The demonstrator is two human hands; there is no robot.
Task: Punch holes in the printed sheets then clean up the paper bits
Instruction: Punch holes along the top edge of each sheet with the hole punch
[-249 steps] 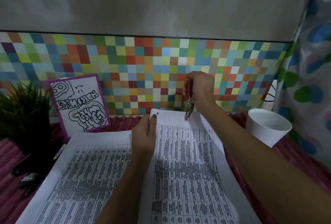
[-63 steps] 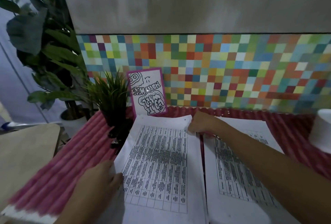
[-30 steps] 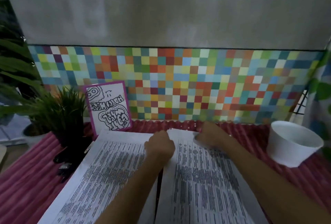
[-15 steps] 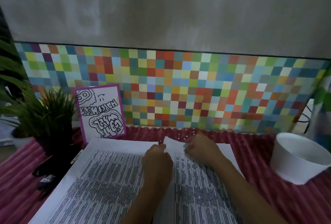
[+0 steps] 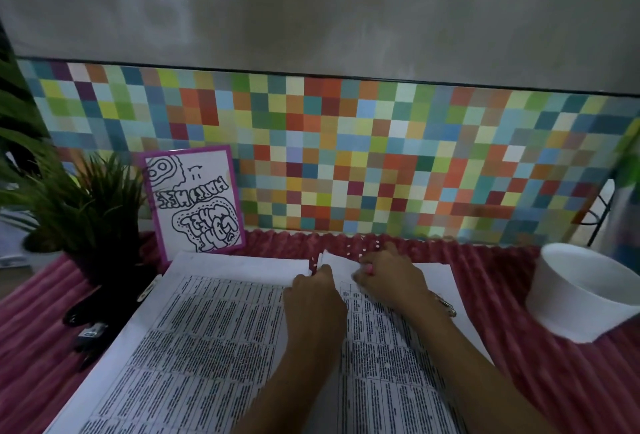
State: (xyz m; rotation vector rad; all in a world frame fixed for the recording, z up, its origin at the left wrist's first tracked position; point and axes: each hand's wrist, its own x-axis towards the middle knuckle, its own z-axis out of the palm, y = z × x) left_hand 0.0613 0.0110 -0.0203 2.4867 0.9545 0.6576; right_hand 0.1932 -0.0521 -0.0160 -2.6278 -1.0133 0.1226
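Bits [image 5: 360,250]: featherlight, scatter easily; sweep together at the mat's [image 5: 491,262] far edge.
Sheet [image 5: 391,381]: thin, floppy; lift by top corner.
Left hand [image 5: 313,295], right hand [image 5: 389,281]: curled; hold unclear.

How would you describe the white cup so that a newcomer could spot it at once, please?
Find the multicoloured checkered panel and follow it to its right end. Below, on the ribbed pink table cover, right of the printed sheets, sits the white cup: the only white round vessel on it.
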